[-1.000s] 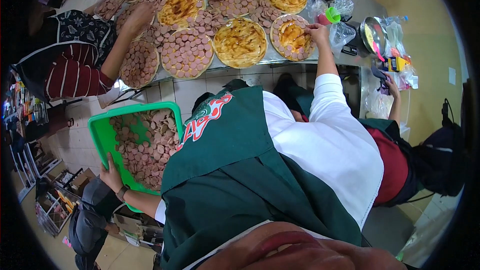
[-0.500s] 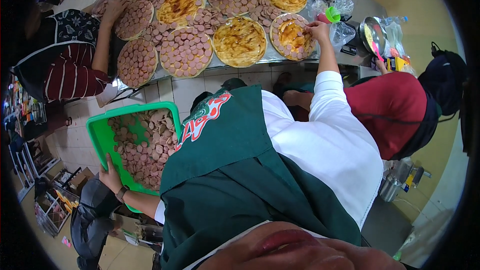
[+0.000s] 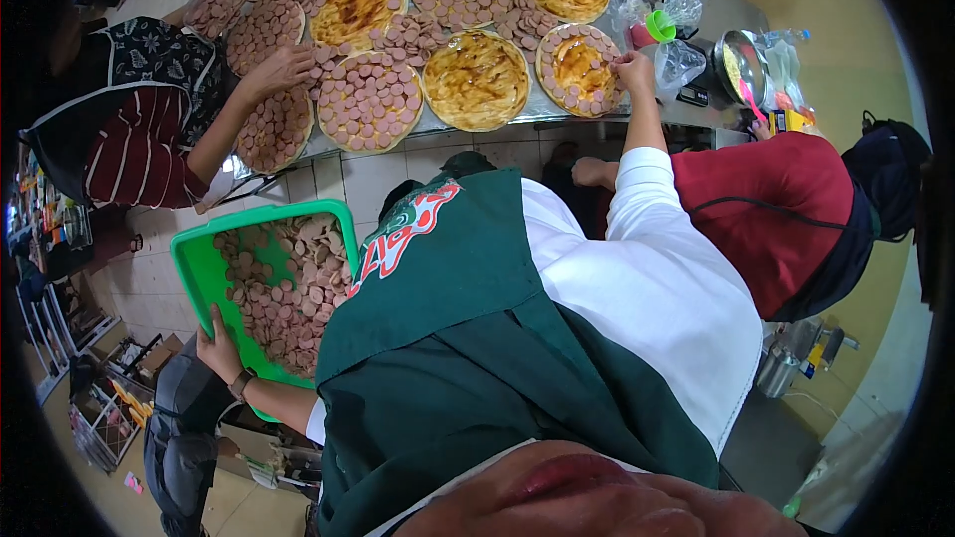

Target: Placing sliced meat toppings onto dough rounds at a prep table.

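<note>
While my right hand (image 3: 634, 75) reaches out toward one o'clock, its fingertips touch the right edge of a flat round dough base with brown sauce in its middle (image 3: 579, 68), ringed with pink sausage slices; I cannot tell whether they are pinching a slice. Toward eight o'clock, I have my left hand (image 3: 217, 348) clamped on the wall of a bright green plastic tub (image 3: 181, 247), which holds more slices.

From that ringed base, I see a sauced bare round (image 3: 476, 81) just beside it at nine o'clock, then a slice-covered round (image 3: 370, 101) farther along. Loose slices (image 3: 408, 38) lie heaped between the rounds on the grey metal bench (image 3: 701, 117).

Near my right hand, toward its two o'clock, sits a bright green and pink cup (image 3: 659, 27); past it, a shiny steel bowl (image 3: 741, 65). At my ten o'clock, a co-worker's hand (image 3: 284, 70) is over the rounds; at three o'clock, a person in red (image 3: 771, 209) bends low.
</note>
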Motion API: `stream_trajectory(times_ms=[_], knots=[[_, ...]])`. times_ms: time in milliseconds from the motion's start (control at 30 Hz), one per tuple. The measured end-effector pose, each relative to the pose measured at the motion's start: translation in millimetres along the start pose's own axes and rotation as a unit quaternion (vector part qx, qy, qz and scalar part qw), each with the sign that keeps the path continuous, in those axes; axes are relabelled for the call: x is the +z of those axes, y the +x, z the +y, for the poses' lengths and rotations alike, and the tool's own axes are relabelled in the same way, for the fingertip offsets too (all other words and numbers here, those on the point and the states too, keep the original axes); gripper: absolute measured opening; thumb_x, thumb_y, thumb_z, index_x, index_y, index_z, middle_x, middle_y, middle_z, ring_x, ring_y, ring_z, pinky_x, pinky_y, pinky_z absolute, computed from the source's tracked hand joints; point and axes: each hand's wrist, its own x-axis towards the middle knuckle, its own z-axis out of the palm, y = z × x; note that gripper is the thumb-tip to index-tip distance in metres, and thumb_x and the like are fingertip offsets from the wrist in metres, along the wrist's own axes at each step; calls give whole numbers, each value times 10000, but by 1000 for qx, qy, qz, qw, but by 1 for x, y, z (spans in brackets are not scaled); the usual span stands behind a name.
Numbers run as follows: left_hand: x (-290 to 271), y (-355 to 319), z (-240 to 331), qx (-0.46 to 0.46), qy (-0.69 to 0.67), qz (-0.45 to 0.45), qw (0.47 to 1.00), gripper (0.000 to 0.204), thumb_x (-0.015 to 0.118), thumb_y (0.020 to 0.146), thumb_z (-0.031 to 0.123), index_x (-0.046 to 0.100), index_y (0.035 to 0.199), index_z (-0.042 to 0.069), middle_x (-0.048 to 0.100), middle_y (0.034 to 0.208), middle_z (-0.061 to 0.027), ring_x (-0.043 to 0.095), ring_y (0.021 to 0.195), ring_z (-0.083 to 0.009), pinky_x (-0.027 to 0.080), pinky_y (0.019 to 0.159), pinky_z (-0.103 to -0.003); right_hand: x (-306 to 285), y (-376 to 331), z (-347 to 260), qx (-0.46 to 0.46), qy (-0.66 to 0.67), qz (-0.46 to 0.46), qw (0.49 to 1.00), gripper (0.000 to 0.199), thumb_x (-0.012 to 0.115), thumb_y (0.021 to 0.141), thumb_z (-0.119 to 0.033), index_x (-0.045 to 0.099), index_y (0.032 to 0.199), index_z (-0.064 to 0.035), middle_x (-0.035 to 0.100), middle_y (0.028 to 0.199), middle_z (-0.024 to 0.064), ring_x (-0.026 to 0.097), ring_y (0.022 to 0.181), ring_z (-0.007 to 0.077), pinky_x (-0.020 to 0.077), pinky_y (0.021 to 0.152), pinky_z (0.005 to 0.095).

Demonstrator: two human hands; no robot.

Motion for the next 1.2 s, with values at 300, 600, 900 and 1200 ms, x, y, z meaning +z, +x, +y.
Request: stream_trajectory(times_ms=[300,600,900,1200], knots=[[-2,-6,1,26,-10,2,1000,407,680,885,309,658,1096,-39,688,905,-83,607,728,-139,472,629,-318,11,-3,-49,-123,-26,91,988,171,710,759,-243,735,878,-123,703,859,116,682,807,256,521,741,363],[-3,-14,6,-6,-16,4,1000,370,676,891,301,671,1059,-29,686,866,-71,598,700,-118,461,609,-301,81,-12,-164,-306,-126,25,943,204,650,792,-243,713,954,-135,685,918,117,645,902,299,517,791,407],[-4,-16,11,-8,-18,-4,1000,377,679,887,325,677,1026,-26,673,843,-46,583,708,-106,454,618,-296,98,-20,-167,-350,-177,93,915,221,608,787,-199,694,984,-151,688,889,115,655,828,303,532,732,412],[5,-8,15,33,-35,16,999,374,673,890,321,678,971,-44,612,705,-19,506,601,-93,394,538,-294,11,-17,-86,110,650,-216,721,158,538,871,-116,597,992,-32,650,891,101,630,773,230,473,635,276]])
